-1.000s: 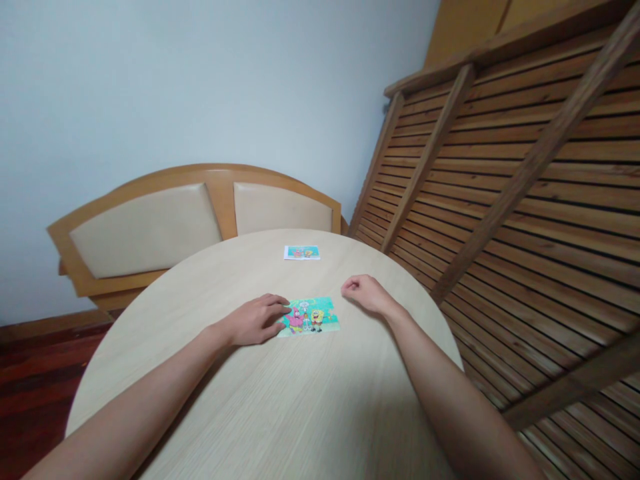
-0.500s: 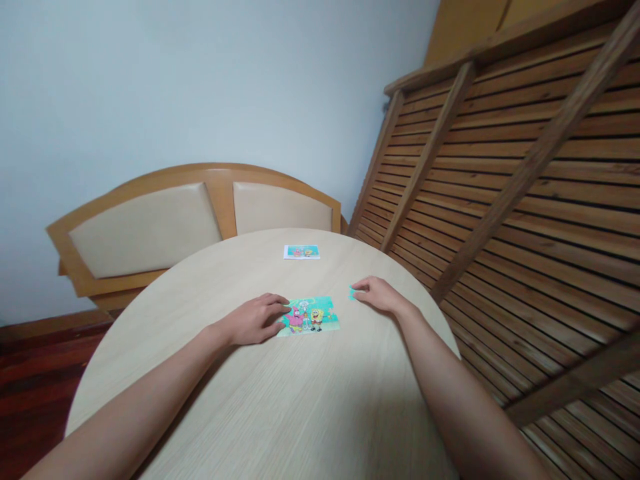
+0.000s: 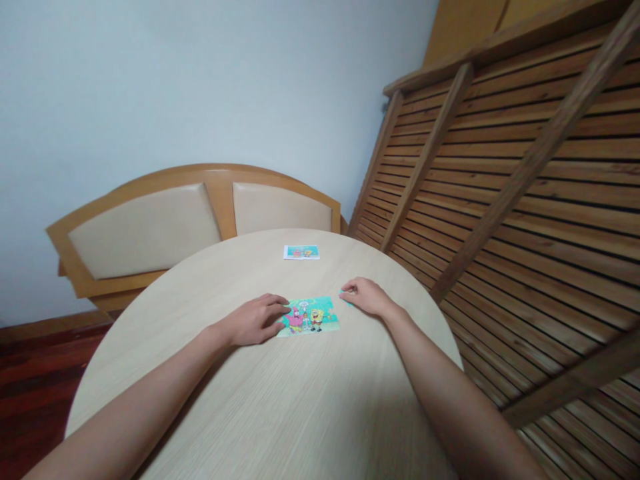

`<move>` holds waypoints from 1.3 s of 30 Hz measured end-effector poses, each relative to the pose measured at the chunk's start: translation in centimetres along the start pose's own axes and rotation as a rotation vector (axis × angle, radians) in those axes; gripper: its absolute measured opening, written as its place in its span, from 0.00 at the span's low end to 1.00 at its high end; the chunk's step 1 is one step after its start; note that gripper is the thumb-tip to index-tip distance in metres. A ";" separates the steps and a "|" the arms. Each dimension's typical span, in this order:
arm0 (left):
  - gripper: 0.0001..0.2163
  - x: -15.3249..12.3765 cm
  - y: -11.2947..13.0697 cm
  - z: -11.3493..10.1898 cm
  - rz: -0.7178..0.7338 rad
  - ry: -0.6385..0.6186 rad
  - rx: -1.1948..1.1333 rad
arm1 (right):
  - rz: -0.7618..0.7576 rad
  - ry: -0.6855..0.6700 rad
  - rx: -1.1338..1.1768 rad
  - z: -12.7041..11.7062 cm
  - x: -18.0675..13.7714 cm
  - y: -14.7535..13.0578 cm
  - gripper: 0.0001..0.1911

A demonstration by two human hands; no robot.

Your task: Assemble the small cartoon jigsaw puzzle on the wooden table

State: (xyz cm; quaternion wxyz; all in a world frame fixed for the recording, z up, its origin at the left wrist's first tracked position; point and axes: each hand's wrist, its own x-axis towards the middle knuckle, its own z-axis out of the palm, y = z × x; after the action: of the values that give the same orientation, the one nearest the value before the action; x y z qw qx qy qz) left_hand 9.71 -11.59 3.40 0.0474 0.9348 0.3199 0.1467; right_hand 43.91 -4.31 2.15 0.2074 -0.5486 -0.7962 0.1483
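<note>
A jigsaw puzzle (image 3: pixel 310 320) with cartoon figures on a turquoise ground lies flat on the round table, put together from pieces. My left hand (image 3: pixel 260 319) rests at its left edge, fingers spread and fingertips touching it. Just off the puzzle's upper right side, my right hand (image 3: pixel 366 296) pinches a small turquoise puzzle piece (image 3: pixel 342 292), mostly covered by the fingers. A narrow gap separates that piece from the puzzle.
Farther back on the pale wooden table (image 3: pixel 240 413) lies a small card (image 3: pixel 302 252) with the same picture. A padded headboard (image 3: pixel 150 230) stands behind the table, and a slatted wooden panel (image 3: pixel 500 200) leans at the right.
My right hand has slid left with the puzzle piece, closer to the puzzle's right edge. My left hand stays where it was.
</note>
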 end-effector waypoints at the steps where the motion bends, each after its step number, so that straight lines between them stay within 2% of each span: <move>1: 0.16 0.0 0.0 0.0 0.001 0.003 -0.002 | -0.002 0.007 -0.024 0.1 0.0 -0.2 0.13; 4: 0.16 0.1 0.0 0.0 0.006 -0.001 -0.001 | -0.051 -0.008 -0.014 0.2 -0.1 -0.4 0.10; 9: 0.16 0.0 0.0 0.0 0.007 0.002 -0.009 | -0.160 -0.093 0.180 -0.2 -0.3 0.0 0.11; 12: 0.16 0.0 0.0 0.0 0.002 0.004 -0.011 | -0.103 -0.095 0.239 -0.8 -0.4 0.6 0.13; 16: 0.16 -0.1 -0.1 0.0 -0.003 -0.001 -0.013 | -0.035 -0.077 0.179 -1.5 -0.6 1.2 0.11; 21: 0.17 -0.1 -0.1 0.0 -0.002 -0.012 0.003 | -0.007 -0.145 0.187 -1.9 -0.8 1.2 0.13; 27: 0.16 0.0 0.1 -0.1 -0.003 -0.004 -0.003 | -0.011 -0.177 0.196 -1.5 -0.6 1.1 0.12; 33: 0.16 -0.1 -0.1 0.0 0.001 0.010 -0.014 | -0.094 -0.223 0.272 -1.0 -0.5 0.9 0.13; 39: 0.17 -0.1 -0.2 0.1 0.002 -0.003 -0.009 | 0.014 -0.143 0.186 -1.1 -0.7 0.2 0.13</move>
State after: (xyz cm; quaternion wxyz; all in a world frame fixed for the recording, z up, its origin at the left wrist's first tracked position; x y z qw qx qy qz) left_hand 9.58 -11.53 3.25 0.0519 0.9351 0.3183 0.1466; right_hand 44.89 -4.90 2.90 0.1991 -0.5209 -0.7878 0.2615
